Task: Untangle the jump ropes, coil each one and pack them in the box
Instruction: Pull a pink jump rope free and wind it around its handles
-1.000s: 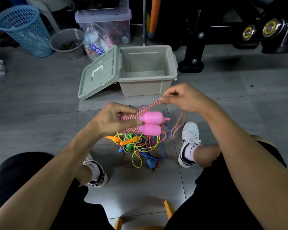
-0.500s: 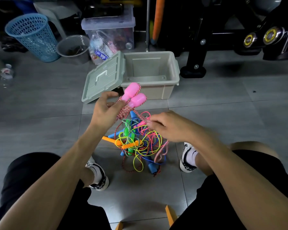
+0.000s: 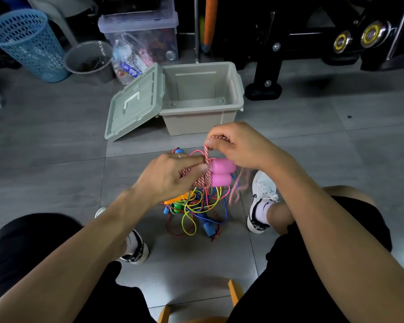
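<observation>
Hands wrapping red-white rope around pink handles

Left hand [image 3: 170, 176] grips the wound bundle of red-and-white rope [image 3: 200, 180] beside two pink handles [image 3: 221, 172]; its fingers curl round the coil. Right hand [image 3: 237, 145] pinches a loop of that rope above the handles. Below them, on the tiled floor [image 3: 56, 159], lies the tangled pile of ropes [image 3: 196, 206]. The beige box [image 3: 203, 120] stands open beyond, its lid [image 3: 133, 103] leaning against it.

The open beige plastic storage box [image 3: 203, 99] stood on the grey tiled floor [image 3: 313, 141], its pale green lid [image 3: 133, 106] leaning against its left side. The tangled heap of coloured jump ropes [image 3: 196, 208] lay before it, between two white-and-black sneakers [image 3: 261, 201]. Behind-left stood a blue mesh basket [image 3: 28, 43].
</observation>
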The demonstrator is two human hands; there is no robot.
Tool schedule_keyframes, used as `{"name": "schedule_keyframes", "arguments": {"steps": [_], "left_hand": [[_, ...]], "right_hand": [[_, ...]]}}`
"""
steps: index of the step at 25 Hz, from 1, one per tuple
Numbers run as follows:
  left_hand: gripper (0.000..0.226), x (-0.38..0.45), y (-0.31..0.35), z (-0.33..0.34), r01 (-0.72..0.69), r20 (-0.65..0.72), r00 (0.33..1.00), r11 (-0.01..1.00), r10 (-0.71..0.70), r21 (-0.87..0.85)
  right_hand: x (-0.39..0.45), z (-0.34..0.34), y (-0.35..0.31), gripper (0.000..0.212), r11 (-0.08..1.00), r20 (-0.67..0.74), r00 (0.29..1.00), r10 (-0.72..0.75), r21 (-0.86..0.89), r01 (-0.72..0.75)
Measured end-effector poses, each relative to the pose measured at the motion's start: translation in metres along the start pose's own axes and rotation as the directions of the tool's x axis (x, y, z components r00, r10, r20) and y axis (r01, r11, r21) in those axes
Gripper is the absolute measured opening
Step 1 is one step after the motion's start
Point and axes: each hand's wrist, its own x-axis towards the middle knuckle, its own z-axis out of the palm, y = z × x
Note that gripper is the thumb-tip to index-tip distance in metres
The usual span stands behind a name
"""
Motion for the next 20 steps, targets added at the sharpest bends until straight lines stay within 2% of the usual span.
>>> {"name": "schedule_keyframes", "arguments": {"steps": [4,6,8,9,11,14,16,18,20], "left_hand": [[0.043,0.001,0.000,-0.005,0.064,0.050,0.997,0.996,-0.067,0.057],[0.035,-0.001,0.001,-0.007,0.104,0.051,0.993,0.993,-0.106,0.047],[0.019,-0.004,-0.001,-0.013,0.210,0.099,0.975,0.968,-0.198,-0.137],[0.015,-0.005,-0.003,-0.016,0.288,0.130,0.956,0.920,-0.262,-0.266],[0.016,-0.004,-0.005,-0.024,0.381,0.138,0.922,0.783,-0.362,-0.491],[0.019,0.000,-0.010,-0.028,0.370,0.041,0.866,0.582,-0.499,-0.724],[0.011,0.004,-0.014,-0.025,0.386,-0.020,0.785,0.514,-0.619,-0.766],[0.007,0.007,-0.021,-0.022,0.432,-0.066,0.701,0.496,-0.710,-0.753],[0.005,0.005,-0.028,-0.018,0.492,-0.128,0.697,0.600,-0.706,-0.631]], "right_hand": [[0.005,0.000,0.010,0.019,1.000,0.015,1.000,0.013,0.022,-0.013],[0.009,-0.005,0.020,0.016,0.998,-0.004,0.999,0.043,0.056,-0.043],[0.010,-0.012,0.036,0.016,0.987,-0.009,0.994,0.111,0.115,-0.109],[0.009,-0.013,0.044,0.017,0.979,-0.003,0.990,0.143,0.145,-0.142],[0.006,-0.009,0.056,0.020,0.971,0.018,0.986,0.165,0.171,-0.166],[-0.001,0.008,0.054,0.021,0.971,0.065,0.985,0.162,0.168,-0.171],[-0.005,0.019,0.044,0.023,0.976,0.129,0.978,0.166,0.118,-0.182],[-0.008,0.030,0.028,0.027,0.990,0.229,0.964,0.137,-0.006,-0.140],[-0.013,0.035,0.008,0.033,0.996,0.280,0.957,0.082,-0.067,-0.066]]}}
